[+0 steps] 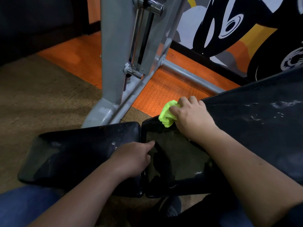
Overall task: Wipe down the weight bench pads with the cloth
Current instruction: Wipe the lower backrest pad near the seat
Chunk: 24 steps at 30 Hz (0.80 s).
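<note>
A black weight bench fills the lower middle of the head view. Its seat pad (77,154) lies to the left, and its back pad (262,128) rises to the right with wet streaks on it. My right hand (193,118) grips a bunched bright green cloth (167,114) and presses it on the far corner of the back pad's lower end (177,154). My left hand (132,158) rests at the gap between the two pads, its index finger stretched onto the wet back pad.
A grey steel machine frame (114,63) with a chrome rod stands just beyond the bench, and its base tube (188,74) runs right across the orange studded floor mat (164,92). Brown matting (41,99) covers the floor at left. A painted wall (237,30) stands at back right.
</note>
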Each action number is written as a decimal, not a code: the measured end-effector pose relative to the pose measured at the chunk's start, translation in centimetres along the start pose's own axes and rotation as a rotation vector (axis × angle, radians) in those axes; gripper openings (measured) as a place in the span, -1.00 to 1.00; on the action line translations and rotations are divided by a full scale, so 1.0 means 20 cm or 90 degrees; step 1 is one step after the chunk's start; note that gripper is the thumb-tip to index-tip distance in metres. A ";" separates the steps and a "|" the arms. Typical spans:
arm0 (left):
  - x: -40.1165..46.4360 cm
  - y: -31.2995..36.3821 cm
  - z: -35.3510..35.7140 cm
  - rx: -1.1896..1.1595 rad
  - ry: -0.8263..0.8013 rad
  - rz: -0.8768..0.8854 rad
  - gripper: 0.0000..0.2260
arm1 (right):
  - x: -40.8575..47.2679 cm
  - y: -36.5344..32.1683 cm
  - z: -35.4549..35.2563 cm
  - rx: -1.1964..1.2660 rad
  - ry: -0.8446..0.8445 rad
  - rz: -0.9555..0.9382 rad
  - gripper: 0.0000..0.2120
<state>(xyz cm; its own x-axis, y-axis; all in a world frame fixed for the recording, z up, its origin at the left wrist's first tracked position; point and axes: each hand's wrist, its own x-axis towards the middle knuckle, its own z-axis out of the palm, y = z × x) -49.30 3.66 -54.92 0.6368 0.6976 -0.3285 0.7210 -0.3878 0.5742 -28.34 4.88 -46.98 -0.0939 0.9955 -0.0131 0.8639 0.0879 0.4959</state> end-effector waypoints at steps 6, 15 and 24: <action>0.00 0.00 -0.01 -0.018 -0.013 -0.016 -0.48 | 0.10 -0.02 -0.01 -0.012 -0.019 0.037 -0.75; -0.02 0.03 -0.03 -0.023 -0.025 -0.031 -0.49 | 0.21 -0.06 -0.01 0.004 -0.072 0.056 -0.69; -0.02 0.02 -0.05 -0.026 -0.015 -0.035 -0.48 | 0.28 -0.12 -0.01 0.015 -0.117 0.054 -0.66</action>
<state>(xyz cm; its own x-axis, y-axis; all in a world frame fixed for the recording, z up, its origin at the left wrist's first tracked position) -49.46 3.91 -53.74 0.6027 0.7025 -0.3785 0.7441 -0.3236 0.5844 -31.00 10.17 -48.04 0.0707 0.9888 -0.1317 0.8764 0.0015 0.4815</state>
